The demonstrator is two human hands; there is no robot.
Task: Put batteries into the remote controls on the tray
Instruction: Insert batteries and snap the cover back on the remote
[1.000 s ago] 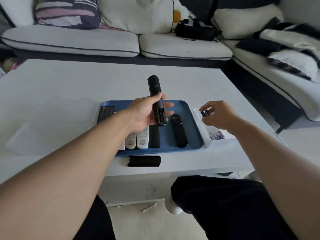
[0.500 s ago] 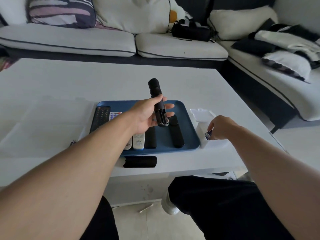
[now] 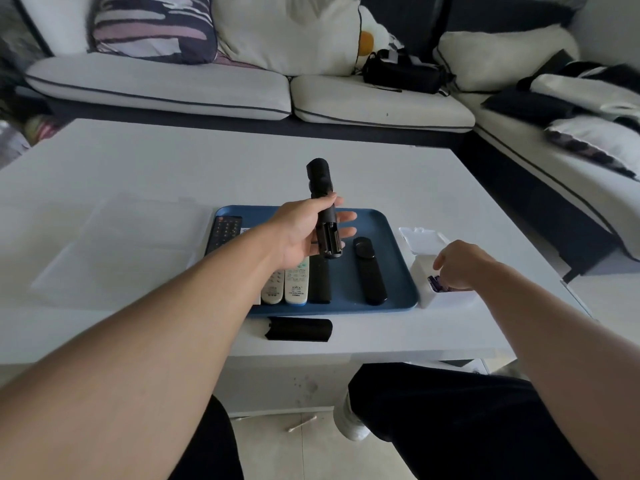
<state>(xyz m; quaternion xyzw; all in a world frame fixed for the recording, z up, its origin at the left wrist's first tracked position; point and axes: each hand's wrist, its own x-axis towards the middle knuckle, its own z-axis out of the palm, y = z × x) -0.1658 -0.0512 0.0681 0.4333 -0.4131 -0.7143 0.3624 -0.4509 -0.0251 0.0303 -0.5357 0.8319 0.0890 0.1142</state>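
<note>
Left hand [image 3: 300, 233] gripping raised remote [image 3: 325, 211], right hand [image 3: 460, 265] lowered

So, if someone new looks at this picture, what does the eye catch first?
First, the black remote held by the left hand above the blue tray, battery compartment open. Then the right hand at the white battery box, right of the tray.

- The left arm [image 3: 166, 327] is stretched forward, bare to the wrist.
- The left hand [image 3: 304, 230] is turned palm up, with thumb and fingers wrapped round a black remote [image 3: 323, 206] held above the tray.
- The right arm [image 3: 554, 344] is extended forward and low.
- The right hand [image 3: 462, 265] is turned knuckles up, its fingers curled downward; the fingertips are hidden.
</note>
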